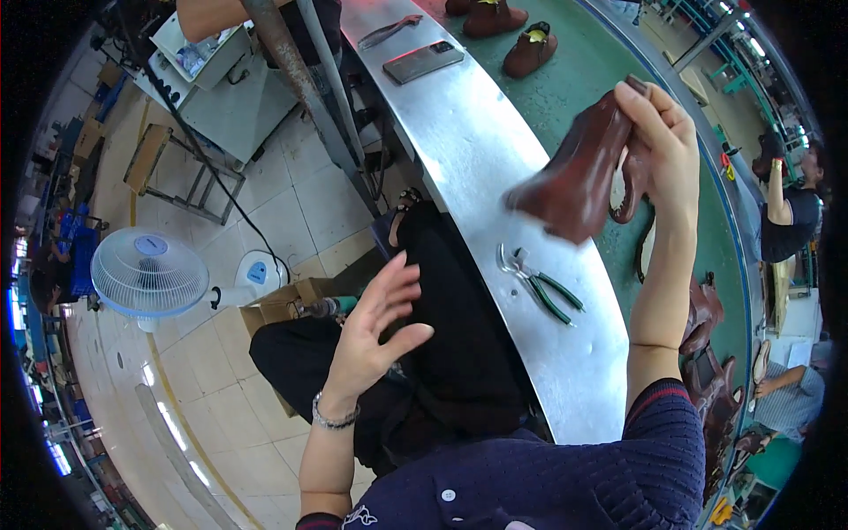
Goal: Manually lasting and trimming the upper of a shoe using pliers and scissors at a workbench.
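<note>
My right hand (662,132) grips a glossy reddish-brown leather shoe upper (574,168) by its top end and holds it above the metal table. Motion blurs the lower part of the upper, and a curved flap or strap hangs beside my wrist. Over my lap, my left hand (375,327) is open, its fingers stretched and apart, touching nothing. Pliers with green handles (543,287) lie on the shiny metal table (495,150), just below the upper.
A smartphone (424,62) rests farther along the table. Beyond its edge runs a green belt (583,44) carrying brown shoes (530,50) and more uppers (702,314). A white fan (150,269), a cardboard box (283,305) and a stool (172,172) stand at left. People work at the far right.
</note>
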Motion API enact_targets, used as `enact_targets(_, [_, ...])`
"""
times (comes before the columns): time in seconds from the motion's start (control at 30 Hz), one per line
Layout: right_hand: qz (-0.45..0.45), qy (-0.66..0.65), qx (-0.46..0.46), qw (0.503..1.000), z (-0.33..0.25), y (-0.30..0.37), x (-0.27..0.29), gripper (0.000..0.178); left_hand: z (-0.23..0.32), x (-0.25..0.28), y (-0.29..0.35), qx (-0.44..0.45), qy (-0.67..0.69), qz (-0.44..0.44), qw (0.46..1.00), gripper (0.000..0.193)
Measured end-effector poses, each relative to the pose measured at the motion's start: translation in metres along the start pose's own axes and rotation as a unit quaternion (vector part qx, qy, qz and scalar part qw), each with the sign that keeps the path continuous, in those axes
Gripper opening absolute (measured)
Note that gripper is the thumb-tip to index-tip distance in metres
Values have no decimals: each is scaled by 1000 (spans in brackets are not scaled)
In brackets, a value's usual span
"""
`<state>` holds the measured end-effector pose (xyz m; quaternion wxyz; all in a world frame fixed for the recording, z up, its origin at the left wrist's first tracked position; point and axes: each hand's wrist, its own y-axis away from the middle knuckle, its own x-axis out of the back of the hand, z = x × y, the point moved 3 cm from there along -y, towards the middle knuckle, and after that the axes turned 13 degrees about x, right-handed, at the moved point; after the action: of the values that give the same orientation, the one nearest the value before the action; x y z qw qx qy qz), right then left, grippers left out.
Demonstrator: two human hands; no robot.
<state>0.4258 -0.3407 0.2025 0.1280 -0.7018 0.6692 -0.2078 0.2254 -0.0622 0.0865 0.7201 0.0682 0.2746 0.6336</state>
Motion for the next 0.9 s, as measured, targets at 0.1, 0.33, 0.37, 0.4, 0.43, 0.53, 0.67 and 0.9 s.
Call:
enact_targets(0.1, [-105, -32, -69, 992, -46, 45, -55, 23, 15, -18, 8, -143, -305, 26, 941, 94])
enact_targets(0.33, [-294, -175, -184, 921, -13, 117, -156, 25, -65, 16, 41, -107, -124, 34, 986, 108])
enact_targets(0.37, [-308, -185, -186, 914, -6, 125, -164, 25, -79, 24, 51, -106, -104, 50, 988, 110])
enact_targets(0.4, [-257, -138, -111, 950, 2, 130, -164, 26, -86, 29, 58, -107, -84, 62, 989, 111])
enact_targets(0.43, [-201, -90, -34, 975, 8, 135, -160, 31, -87, 31, 65, -106, -82, 74, 988, 111])
enact_targets(0.53, [-216, 155, -28, 964, 43, 155, -129, 42, -93, 46, 86, -86, -62, 151, 983, 117])
enact_targets(0.67, [-267, 483, 27, 833, 103, 220, -53, 57, -96, 74, 120, -26, -112, 247, 962, 113])
enact_targets(0.9, [-249, 549, -59, 796, 120, 257, -13, 55, -81, 107, 141, 22, 212, 260, 942, 73])
